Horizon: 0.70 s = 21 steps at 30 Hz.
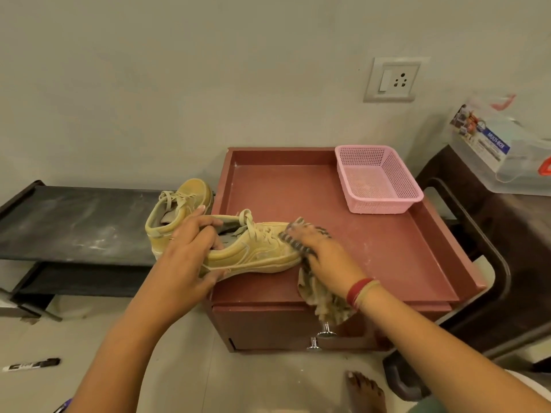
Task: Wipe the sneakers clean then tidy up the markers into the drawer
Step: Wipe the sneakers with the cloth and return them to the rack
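Against a pale wall stands the red cabinet [387, 248], its tray top dusty, its drawer [268, 326] below looking shut. At that top's left edge we steady the sneaker [259, 251]; its pair [182, 204] waits behind, by the black rack [74, 222]. The cloth [325, 302] covers the toe. Our left hand [190, 251] grips the heel, fingers curled into the collar; our right hand [325, 257], blurred, clutches the cloth. We should pin the heel firmly and rub in short strokes along the seams. A marker [31, 365] lies on the floor
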### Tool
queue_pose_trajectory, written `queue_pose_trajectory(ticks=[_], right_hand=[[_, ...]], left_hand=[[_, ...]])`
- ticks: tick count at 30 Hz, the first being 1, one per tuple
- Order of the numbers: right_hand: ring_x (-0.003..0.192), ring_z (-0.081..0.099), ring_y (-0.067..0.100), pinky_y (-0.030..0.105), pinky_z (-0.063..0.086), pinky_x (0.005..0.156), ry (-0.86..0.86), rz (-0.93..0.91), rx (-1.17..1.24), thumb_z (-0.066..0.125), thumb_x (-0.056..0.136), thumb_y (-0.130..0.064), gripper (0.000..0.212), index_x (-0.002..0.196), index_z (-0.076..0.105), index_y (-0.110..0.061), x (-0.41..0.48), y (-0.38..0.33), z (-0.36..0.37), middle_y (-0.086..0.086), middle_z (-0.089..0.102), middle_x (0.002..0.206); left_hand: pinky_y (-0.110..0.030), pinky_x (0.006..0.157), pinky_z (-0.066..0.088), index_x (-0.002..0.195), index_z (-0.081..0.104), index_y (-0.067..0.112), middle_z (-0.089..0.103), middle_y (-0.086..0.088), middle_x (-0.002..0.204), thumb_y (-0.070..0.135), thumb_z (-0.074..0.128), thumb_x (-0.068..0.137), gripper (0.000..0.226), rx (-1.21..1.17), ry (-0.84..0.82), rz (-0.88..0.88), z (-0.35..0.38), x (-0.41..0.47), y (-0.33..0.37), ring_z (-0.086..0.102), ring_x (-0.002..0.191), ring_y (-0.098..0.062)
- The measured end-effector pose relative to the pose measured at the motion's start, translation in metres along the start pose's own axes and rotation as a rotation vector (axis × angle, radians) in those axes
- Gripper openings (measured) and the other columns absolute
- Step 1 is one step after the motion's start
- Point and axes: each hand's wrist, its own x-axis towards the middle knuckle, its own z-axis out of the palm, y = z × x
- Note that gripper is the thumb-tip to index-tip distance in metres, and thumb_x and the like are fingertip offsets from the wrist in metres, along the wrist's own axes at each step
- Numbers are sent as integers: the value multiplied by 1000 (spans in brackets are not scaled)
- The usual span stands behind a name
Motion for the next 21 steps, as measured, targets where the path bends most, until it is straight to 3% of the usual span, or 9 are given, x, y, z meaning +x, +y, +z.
queue_pose_trajectory(ticks=[2, 4, 7, 11, 13, 15, 18, 21], right_hand=[[136, 35, 14, 24, 24, 113, 77, 94, -34, 42, 89, 2, 56, 137, 45, -26, 8, 11, -4, -4, 41, 146], [137, 32, 12, 23, 22, 113, 44, 57, -7, 43, 89, 2, 55, 137, 46, -24, 5, 0, 0, -5, 40, 146], [137, 20, 3, 13, 13, 110, -17, -27, 61, 42, 90, 5, 57, 139, 42, -24, 1, -9, 7, -14, 35, 143], [138, 31, 12, 14, 15, 109, 75, 92, 58, 42, 89, 5, 54, 138, 44, -17, 9, 0, 2, -2, 38, 146], [134, 29, 4, 10, 15, 107, 41, 12, 80, 41, 87, 6, 55, 137, 46, -18, 0, -14, 6, -8, 42, 141], [131, 38, 7, 9, 19, 104, 37, -32, 89, 43, 87, 6, 54, 134, 50, -19, -4, -15, 6, -5, 49, 137], [120, 52, 24, 19, 34, 96, 70, 156, 87, 46, 91, 0, 43, 129, 55, -16, 10, 11, -8, 7, 59, 129], [105, 58, 28, 23, 38, 77, 200, 288, 138, 45, 93, -3, 30, 121, 57, -8, 15, 15, -12, 10, 64, 110]], left_hand=[[-17, 105, 13, 86, 48, 24, 32, 18, 130, 9, 79, 69, 38, -6, 1, -7, 2, 2, 0, 6, 141, 0], [-13, 103, 10, 87, 48, 23, 32, 17, 132, 10, 79, 70, 38, -4, -6, -17, 1, 1, 1, 3, 140, 3], [-18, 105, 12, 88, 48, 22, 35, 9, 136, 10, 79, 70, 38, 1, -7, -18, 1, 1, 1, 4, 141, 0], [-25, 107, 14, 90, 48, 21, 37, 6, 136, 10, 78, 71, 37, 25, -4, -17, 1, 1, 3, 5, 141, -4], [-27, 107, 15, 91, 48, 21, 36, 7, 136, 11, 77, 71, 37, 32, -15, -26, 0, 0, 3, 4, 141, -4], [-29, 107, 18, 91, 47, 23, 34, 12, 133, 12, 77, 72, 37, 24, -9, -27, -1, 0, 3, 6, 141, -5], [-32, 105, 29, 90, 47, 25, 27, 20, 129, 11, 78, 70, 40, -17, -1, -30, -4, 0, 5, 20, 140, -11], [-31, 99, 35, 88, 47, 27, 27, 12, 137, 11, 79, 69, 41, -61, 4, -45, -5, 0, 8, 21, 133, -3]])
